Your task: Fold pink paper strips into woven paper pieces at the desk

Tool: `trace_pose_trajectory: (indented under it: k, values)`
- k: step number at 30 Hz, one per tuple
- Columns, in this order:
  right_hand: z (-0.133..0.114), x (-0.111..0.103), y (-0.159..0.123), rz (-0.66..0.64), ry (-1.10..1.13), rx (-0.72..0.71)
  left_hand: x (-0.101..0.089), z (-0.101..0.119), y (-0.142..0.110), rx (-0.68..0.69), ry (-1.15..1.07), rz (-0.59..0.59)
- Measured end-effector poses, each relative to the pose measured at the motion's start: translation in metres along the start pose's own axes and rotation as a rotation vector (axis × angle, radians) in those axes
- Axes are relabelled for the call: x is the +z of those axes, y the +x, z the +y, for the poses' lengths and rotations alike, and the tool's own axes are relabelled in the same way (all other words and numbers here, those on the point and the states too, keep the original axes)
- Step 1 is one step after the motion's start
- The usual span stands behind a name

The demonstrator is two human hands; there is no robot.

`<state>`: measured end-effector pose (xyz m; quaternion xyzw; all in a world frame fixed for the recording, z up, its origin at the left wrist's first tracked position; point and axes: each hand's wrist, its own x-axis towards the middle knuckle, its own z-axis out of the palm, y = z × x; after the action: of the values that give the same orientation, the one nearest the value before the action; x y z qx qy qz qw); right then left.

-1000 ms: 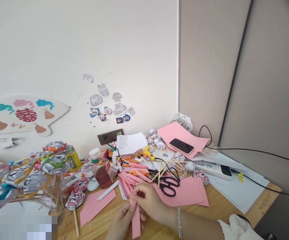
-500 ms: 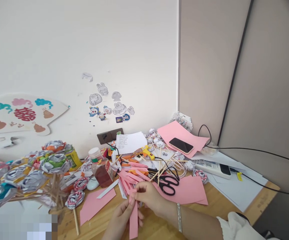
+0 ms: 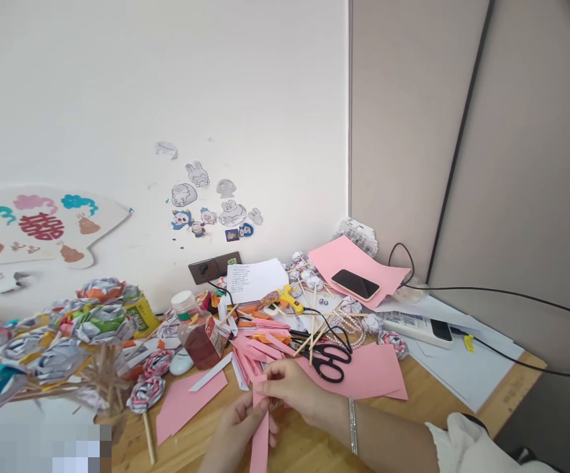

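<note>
Both hands are on a pink paper strip (image 3: 260, 440) that hangs lengthwise toward me over the table's front. My left hand (image 3: 239, 420) is closed around its middle, thumb on top and fingertips showing past the right edge. My right hand (image 3: 292, 389) pinches the strip near its upper end. Just beyond my hands lies a pile of pink paper strips (image 3: 255, 348). Black-handled scissors (image 3: 331, 362) rest on pink paper (image 3: 378, 371) to the right of my right hand. More pink paper (image 3: 190, 404) lies left of my left hand.
A yellow glue gun (image 3: 289, 299) sits behind the strips, among wooden sticks. A jar of reddish-brown contents (image 3: 200, 338) stands left of them. Paper flowers (image 3: 102, 322) crowd the left side. A phone (image 3: 355, 284) lies on pink paper, near a power strip (image 3: 415, 328) with cables.
The view has shifted slightly to the right. Both hands keep hold of the pink paper strip, and its lower end has swung a little to the left.
</note>
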<state>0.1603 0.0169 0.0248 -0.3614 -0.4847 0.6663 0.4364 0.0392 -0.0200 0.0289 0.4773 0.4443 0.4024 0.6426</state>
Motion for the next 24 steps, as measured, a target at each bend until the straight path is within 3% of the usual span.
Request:
trace_pose_trajectory:
  k: [15, 21, 24]
  values:
    - [-0.0023, -0.0006, -0.0036, 0.009, -0.054, -0.097, 0.0012, 0.0032, -0.0011, 0.013, 0.078, 0.01]
    - [-0.0011, -0.0001, -0.0024, -0.016, -0.093, -0.128, 0.0071, 0.0083, -0.0056, 0.039, 0.099, 0.082]
    - [-0.0034, 0.0007, -0.0032, 0.029, -0.155, -0.164, 0.0036, 0.0061, -0.0024, 0.016, 0.11, 0.035]
